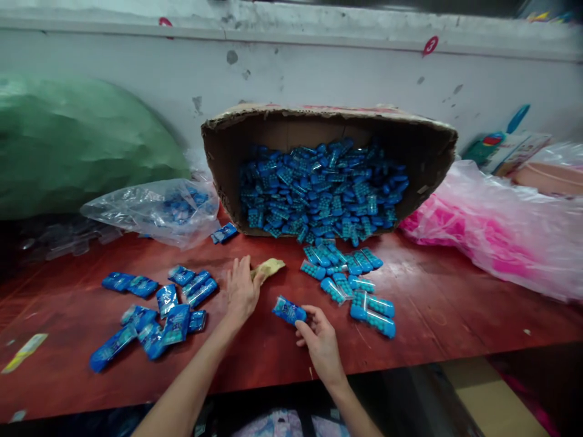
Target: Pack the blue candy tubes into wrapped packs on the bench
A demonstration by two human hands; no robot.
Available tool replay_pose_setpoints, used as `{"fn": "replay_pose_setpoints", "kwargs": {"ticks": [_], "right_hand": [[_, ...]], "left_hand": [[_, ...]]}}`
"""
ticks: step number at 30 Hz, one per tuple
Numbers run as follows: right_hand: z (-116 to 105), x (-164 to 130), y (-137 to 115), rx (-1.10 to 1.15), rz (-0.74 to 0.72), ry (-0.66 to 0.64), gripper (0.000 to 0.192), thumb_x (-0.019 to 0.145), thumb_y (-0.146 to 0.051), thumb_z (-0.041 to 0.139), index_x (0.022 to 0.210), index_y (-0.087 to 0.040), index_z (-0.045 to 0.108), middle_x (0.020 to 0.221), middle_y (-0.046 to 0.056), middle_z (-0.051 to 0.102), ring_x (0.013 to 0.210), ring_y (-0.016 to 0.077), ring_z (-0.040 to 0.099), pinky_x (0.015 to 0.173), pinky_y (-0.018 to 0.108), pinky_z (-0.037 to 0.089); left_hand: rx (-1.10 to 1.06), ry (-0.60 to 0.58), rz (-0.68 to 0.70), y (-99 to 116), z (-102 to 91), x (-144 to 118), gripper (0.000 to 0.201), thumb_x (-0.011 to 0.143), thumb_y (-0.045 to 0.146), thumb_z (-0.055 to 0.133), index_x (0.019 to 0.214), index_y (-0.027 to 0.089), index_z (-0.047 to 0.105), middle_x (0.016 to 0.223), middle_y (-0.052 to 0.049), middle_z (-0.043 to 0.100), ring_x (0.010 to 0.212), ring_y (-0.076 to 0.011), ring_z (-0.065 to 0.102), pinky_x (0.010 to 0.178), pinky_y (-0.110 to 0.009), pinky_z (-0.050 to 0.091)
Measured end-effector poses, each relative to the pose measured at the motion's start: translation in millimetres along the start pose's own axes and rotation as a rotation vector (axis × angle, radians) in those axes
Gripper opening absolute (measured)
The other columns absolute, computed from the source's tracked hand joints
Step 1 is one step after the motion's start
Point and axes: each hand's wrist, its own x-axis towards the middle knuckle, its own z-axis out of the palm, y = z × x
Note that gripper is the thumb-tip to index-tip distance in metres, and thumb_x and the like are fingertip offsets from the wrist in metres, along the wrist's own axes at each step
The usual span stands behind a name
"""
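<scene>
Between the thumb and fingers of my right hand (319, 340) is a small blue printed packet (289, 310), held just above the red table (282, 364). My left hand (242, 290) is open, its fingers stretched out over the table. Beside its thumb is a crumpled yellowish scrap (269, 267); whether the two touch I cannot tell. Left of that hand are several loose blue printed packets (177, 323). To the right lie several small clear tubes with blue caps and bluish-green balls inside (373, 312), spread in front of a cardboard box (330, 112).
The box lies tipped, its opening towards me, with a heap of blue-capped tubes (314, 188) inside. A clear plastic bag (155, 206) of blue items and a large green sack (82, 145) stand left. Pink items in clear plastic (478, 230) lie right.
</scene>
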Motion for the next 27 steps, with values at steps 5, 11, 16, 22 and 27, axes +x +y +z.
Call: {"fn": "replay_pose_setpoints", "kwargs": {"ticks": [5, 11, 16, 22, 27], "right_hand": [[7.2, -5.7, -12.7, 0.196, 0.046, -0.059, 0.027, 0.069, -0.028, 0.065, 0.091, -0.018, 0.052, 0.068, -0.003, 0.056, 0.050, 0.0086, 0.054, 0.040, 0.018, 0.047], [21.2, -21.1, -11.1, 0.210, 0.094, -0.125, 0.026, 0.068, -0.020, 0.064, 0.091, -0.019, 0.051, 0.071, -0.003, 0.057, 0.052, 0.0075, 0.054, 0.040, 0.016, 0.046], [22.4, -24.6, -5.7, 0.180, 0.087, -0.127, 0.027, 0.068, -0.021, 0.063, 0.092, -0.019, 0.052, 0.071, -0.002, 0.057, 0.056, 0.0100, 0.055, 0.039, 0.016, 0.046], [19.5, -25.9, -11.2, 0.056, -0.008, -0.065, 0.016, 0.073, -0.022, 0.059, 0.088, -0.019, 0.054, 0.074, -0.001, 0.059, 0.063, 0.0130, 0.057, 0.048, 0.021, 0.048], [14.8, -29.9, -23.0, -0.188, -0.317, -0.099, 0.014, 0.071, -0.014, 0.062, 0.084, -0.020, 0.060, 0.083, 0.001, 0.057, 0.080, 0.0155, 0.054, 0.073, 0.027, 0.045]], "left_hand": [[-0.611, -0.036, -0.445, 30.2, -9.8, -58.3, 0.050, 0.071, 0.041, 0.058, 0.113, 0.017, 0.048, 0.092, -0.008, 0.065, 0.085, -0.0226, 0.059, 0.074, -0.032, 0.044], [-0.505, 0.018, -0.409, 35.9, -1.8, -72.7, 0.016, 0.071, 0.033, 0.058, 0.071, 0.019, 0.066, 0.070, -0.001, 0.065, 0.070, -0.0168, 0.056, 0.067, -0.024, 0.041], [-0.590, 0.013, -0.438, 30.6, -2.1, -70.8, 0.021, 0.072, 0.037, 0.058, 0.068, 0.017, 0.062, 0.060, 0.001, 0.058, 0.060, -0.0138, 0.051, 0.060, -0.024, 0.039], [-1.154, -0.186, -0.806, 47.6, -5.0, -75.9, 0.032, 0.063, 0.042, 0.066, 0.078, 0.015, 0.056, 0.069, 0.000, 0.062, 0.061, -0.0114, 0.056, 0.061, -0.025, 0.044], [-1.277, -0.329, -0.931, 51.0, -7.5, -82.5, 0.024, 0.058, 0.030, 0.073, 0.068, 0.012, 0.060, 0.060, 0.001, 0.061, 0.054, -0.0072, 0.053, 0.054, -0.018, 0.041]]}}
